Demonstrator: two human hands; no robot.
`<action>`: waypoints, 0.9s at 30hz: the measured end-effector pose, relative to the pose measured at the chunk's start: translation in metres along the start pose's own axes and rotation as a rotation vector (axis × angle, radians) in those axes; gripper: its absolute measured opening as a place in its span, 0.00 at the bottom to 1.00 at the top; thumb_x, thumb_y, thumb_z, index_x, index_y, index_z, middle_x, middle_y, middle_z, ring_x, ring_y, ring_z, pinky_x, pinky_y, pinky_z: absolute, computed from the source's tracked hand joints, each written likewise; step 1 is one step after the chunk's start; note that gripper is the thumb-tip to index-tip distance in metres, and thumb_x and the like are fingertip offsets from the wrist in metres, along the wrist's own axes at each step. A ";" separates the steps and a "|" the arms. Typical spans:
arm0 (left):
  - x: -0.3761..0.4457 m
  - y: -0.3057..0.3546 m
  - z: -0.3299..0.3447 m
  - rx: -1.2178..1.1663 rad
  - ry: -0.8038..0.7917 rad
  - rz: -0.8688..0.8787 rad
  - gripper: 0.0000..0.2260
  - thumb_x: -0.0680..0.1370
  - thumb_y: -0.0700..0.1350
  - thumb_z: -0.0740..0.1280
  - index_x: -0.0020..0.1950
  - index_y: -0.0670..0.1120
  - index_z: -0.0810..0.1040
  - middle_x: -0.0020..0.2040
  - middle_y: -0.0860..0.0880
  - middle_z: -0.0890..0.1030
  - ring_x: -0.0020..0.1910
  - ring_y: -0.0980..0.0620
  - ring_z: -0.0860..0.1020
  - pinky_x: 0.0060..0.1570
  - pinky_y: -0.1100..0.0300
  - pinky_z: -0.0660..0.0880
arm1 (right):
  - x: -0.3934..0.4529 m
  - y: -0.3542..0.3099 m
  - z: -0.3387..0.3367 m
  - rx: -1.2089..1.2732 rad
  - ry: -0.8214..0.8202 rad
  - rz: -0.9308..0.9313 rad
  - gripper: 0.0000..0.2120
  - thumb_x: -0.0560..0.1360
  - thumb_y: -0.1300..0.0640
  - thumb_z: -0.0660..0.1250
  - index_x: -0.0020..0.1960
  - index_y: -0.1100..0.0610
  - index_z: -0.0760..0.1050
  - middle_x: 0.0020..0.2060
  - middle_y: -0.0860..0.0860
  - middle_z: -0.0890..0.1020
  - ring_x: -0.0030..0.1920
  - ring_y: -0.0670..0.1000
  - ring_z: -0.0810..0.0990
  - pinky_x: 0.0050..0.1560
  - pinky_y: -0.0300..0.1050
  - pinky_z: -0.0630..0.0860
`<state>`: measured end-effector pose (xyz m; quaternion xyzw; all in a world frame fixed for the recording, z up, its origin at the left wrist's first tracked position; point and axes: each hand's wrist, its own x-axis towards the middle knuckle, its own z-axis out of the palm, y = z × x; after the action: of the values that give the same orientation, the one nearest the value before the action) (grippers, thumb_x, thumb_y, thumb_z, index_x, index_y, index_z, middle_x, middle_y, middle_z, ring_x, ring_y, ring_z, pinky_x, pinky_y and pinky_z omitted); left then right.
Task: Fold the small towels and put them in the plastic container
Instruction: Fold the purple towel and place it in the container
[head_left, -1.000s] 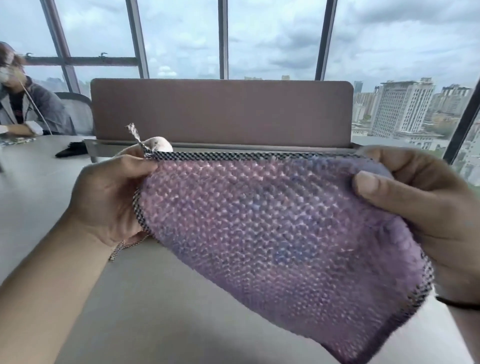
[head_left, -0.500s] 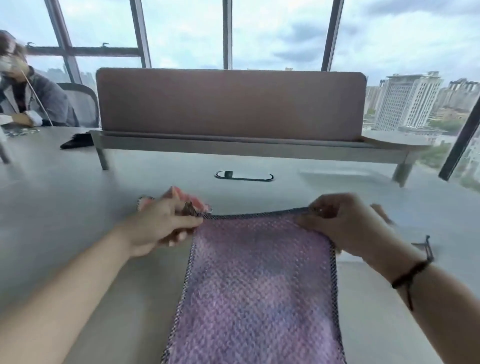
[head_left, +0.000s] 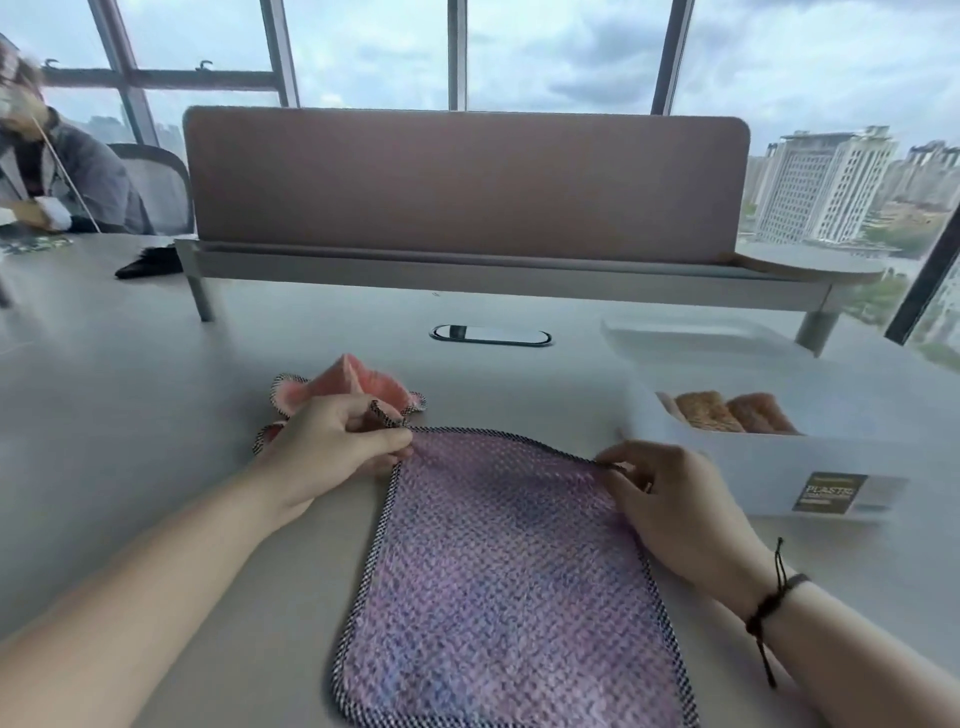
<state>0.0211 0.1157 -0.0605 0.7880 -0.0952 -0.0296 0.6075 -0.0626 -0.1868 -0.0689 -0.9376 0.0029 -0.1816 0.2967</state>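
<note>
Pinching the two far corners of the purple towel (head_left: 511, 577), I have both hands at work: my left hand (head_left: 332, 447) curls thumb and fingers round the far-left corner, and my right hand (head_left: 670, 499) nips the far-right corner between thumb and fingertips, with a dark cord bracelet (head_left: 769, 603) on that wrist. Neither hand holds anything else. The towel lies flat on the table (head_left: 156, 415), spread between my forearms, its long axis running away from me, from the near edge at the bottom of the view up to the far edge under my fingers. That is the relation I judge the fold to turn on: the held edge is the far one, so the likely move is to draw it back toward me over the near edge, both hands travelling together. Just beyond my left hand a pink towel (head_left: 358, 387) sits crumpled, touching or nearly touching my knuckles, not yet folded. The plastic container (head_left: 753, 462) stands to the right and a little farther off, just beside my right hand, so that hand is the nearer one for the drop. Brown folded towels (head_left: 727, 410) already lie inside it. Behind stands a desk divider (head_left: 462, 182).
</note>
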 end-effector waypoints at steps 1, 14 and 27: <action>-0.002 -0.001 -0.001 0.022 -0.013 0.029 0.05 0.73 0.36 0.74 0.42 0.46 0.86 0.43 0.43 0.86 0.46 0.46 0.84 0.52 0.55 0.81 | -0.003 0.004 -0.002 0.055 0.000 0.010 0.07 0.75 0.56 0.69 0.45 0.45 0.83 0.31 0.42 0.83 0.31 0.40 0.78 0.32 0.29 0.70; -0.009 0.000 -0.003 0.321 -0.093 0.106 0.06 0.68 0.45 0.79 0.33 0.54 0.86 0.43 0.50 0.87 0.52 0.69 0.80 0.55 0.72 0.67 | -0.013 0.015 -0.020 0.236 -0.111 0.016 0.07 0.70 0.49 0.75 0.34 0.47 0.84 0.27 0.44 0.82 0.25 0.40 0.73 0.28 0.32 0.67; -0.010 -0.001 0.001 0.588 -0.068 0.213 0.07 0.67 0.41 0.81 0.37 0.52 0.86 0.37 0.62 0.85 0.40 0.59 0.83 0.39 0.76 0.73 | -0.018 0.010 -0.021 0.039 -0.260 -0.103 0.03 0.69 0.50 0.77 0.37 0.46 0.85 0.30 0.42 0.83 0.29 0.41 0.77 0.29 0.32 0.71</action>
<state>0.0109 0.1172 -0.0620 0.9142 -0.2017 0.0367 0.3496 -0.0861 -0.2051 -0.0648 -0.9461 -0.0870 -0.0737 0.3032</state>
